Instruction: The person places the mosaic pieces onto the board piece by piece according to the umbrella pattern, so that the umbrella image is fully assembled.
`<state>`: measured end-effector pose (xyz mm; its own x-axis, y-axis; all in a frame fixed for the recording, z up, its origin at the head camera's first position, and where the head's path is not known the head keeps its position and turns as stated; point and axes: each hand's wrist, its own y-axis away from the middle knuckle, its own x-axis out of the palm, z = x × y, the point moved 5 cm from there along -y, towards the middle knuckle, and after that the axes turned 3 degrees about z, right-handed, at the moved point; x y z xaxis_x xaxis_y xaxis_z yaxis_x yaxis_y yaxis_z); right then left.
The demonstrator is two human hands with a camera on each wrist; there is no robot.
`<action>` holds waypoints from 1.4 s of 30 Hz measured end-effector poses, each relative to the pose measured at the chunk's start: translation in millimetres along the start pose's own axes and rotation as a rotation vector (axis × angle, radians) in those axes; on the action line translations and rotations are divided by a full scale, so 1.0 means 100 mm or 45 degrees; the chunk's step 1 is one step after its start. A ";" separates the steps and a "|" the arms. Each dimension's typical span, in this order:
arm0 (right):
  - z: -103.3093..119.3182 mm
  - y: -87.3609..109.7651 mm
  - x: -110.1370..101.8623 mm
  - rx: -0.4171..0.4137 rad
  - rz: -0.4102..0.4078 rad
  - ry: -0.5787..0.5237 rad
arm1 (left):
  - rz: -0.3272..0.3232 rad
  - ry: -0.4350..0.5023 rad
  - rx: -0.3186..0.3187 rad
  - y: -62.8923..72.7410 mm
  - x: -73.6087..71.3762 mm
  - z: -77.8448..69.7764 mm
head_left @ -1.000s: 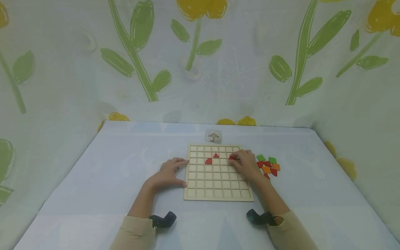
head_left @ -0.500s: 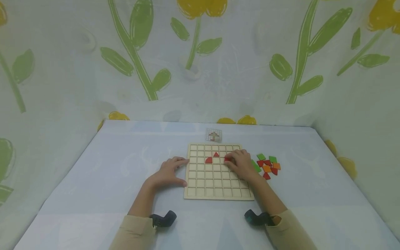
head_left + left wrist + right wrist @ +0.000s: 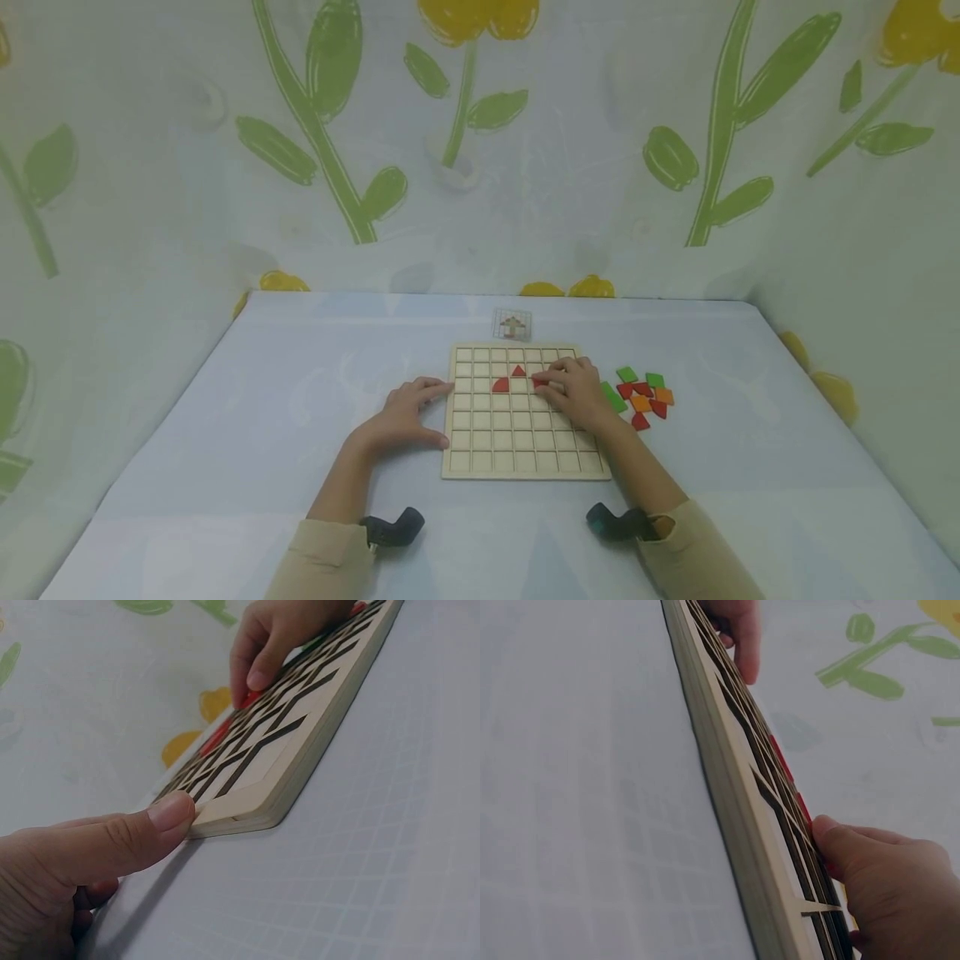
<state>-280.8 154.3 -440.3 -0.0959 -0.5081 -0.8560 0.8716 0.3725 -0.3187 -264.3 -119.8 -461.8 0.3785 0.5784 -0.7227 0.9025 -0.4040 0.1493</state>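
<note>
A wooden grid board (image 3: 480,421) lies on the table. On it sit a red triangle tile (image 3: 519,372) and a red quarter-round tile (image 3: 500,385) in separate squares. My right hand (image 3: 576,390) pinches another red tile (image 3: 539,381) over a square right of these; its exact shape is partly hidden by the fingers. My left hand (image 3: 401,417), thumb and fingers spread and fairly straight, touches the board's left edge. In the left wrist view the left thumb (image 3: 142,836) presses at the board's corner.
Right of the board lies a loose group of tiles: several red (image 3: 658,409), some green (image 3: 626,375) and orange ones (image 3: 664,397). A green tile (image 3: 614,397) rests by the board's right edge. Behind the board is a small pattern card (image 3: 512,323).
My right hand has moved left across the board with the red tile, bringing it closer to the other red tiles. The left hand has stayed at the board's edge.
</note>
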 end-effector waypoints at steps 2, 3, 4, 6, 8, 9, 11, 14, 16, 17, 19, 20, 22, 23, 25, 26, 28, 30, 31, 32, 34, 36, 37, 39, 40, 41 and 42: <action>0.00 -0.01 0.00 0.008 0.004 -0.016 | 0.003 -0.006 0.001 0.00 0.00 0.00; 0.00 -0.01 0.01 0.016 0.003 -0.020 | 0.000 -0.005 0.005 0.00 0.00 0.00; -0.01 -0.02 0.01 0.027 0.004 -0.026 | 0.000 -0.005 0.007 0.00 0.00 0.00; -0.01 -0.03 0.01 0.048 0.007 -0.046 | 0.000 -0.009 0.014 0.00 0.00 0.00; -0.01 -0.03 0.02 0.062 0.007 -0.053 | -0.003 -0.007 0.015 0.00 0.00 0.00; 0.00 -0.03 0.02 0.064 0.007 -0.052 | -0.004 -0.005 0.013 0.00 0.00 0.00; 0.01 -0.03 0.01 0.063 0.003 -0.059 | -0.005 -0.003 0.015 0.01 0.00 0.01; 0.02 -0.03 0.02 0.056 -0.012 -0.054 | -0.007 0.000 0.019 0.01 0.01 0.01; 0.02 -0.03 0.03 0.050 -0.024 -0.047 | -0.005 -0.004 0.028 0.01 0.01 0.01; 0.01 -0.03 0.04 0.049 -0.028 -0.045 | -0.003 -0.005 0.029 0.01 0.01 0.01; 0.01 -0.03 0.05 0.050 -0.039 -0.033 | -0.001 -0.005 0.032 0.01 0.01 0.00; 0.01 -0.03 0.05 0.051 -0.043 -0.029 | 0.000 -0.005 0.031 0.00 0.01 0.00; 0.01 -0.03 0.05 0.053 -0.049 -0.022 | -0.007 -0.008 0.030 0.00 0.01 0.00; 0.01 -0.03 0.06 0.058 -0.048 -0.022 | -0.010 -0.009 0.028 0.00 0.00 0.00; 0.01 -0.04 0.06 0.060 -0.044 -0.016 | -0.017 -0.010 0.019 -0.01 0.00 0.00; 0.01 -0.04 0.07 0.063 -0.035 -0.011 | -0.018 -0.010 0.013 -0.01 0.00 0.00; 0.02 -0.05 0.07 0.067 -0.015 -0.004 | -0.016 -0.007 0.003 0.00 0.00 0.00; 0.02 -0.05 0.07 0.068 0.003 0.006 | -0.011 -0.002 -0.006 0.00 0.00 0.00; 0.03 -0.06 0.06 0.071 0.014 0.009 | -0.011 0.000 -0.006 0.00 0.00 0.00; 0.03 -0.06 0.06 0.071 0.021 0.019 | -0.011 0.001 -0.003 -0.01 0.00 -0.01; 0.03 -0.06 0.06 0.074 0.029 0.025 | -0.012 0.003 0.001 -0.01 0.00 -0.01; 0.04 -0.07 0.06 0.078 0.035 0.020 | -0.016 0.007 0.005 -0.01 -0.01 -0.01; 0.04 -0.07 0.06 0.082 0.037 0.010 | -0.014 0.006 0.005 -0.01 -0.01 -0.01; 0.04 -0.06 0.06 0.086 0.040 -0.011 | -0.008 0.009 -0.001 0.00 -0.01 0.00; 0.04 -0.06 0.06 0.083 0.039 -0.022 | -0.006 0.012 0.001 0.00 -0.01 0.00; 0.03 -0.06 0.05 0.077 0.033 -0.027 | -0.002 0.014 0.000 0.00 -0.01 0.00; 0.04 -0.06 0.05 0.068 0.024 -0.032 | 0.002 0.013 0.000 0.00 -0.01 0.00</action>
<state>-284.5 146.9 -441.3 -0.0676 -0.5211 -0.8508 0.8976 0.3407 -0.2799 -264.2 -120.3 -461.2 0.3817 0.5849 -0.7157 0.9020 -0.4048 0.1502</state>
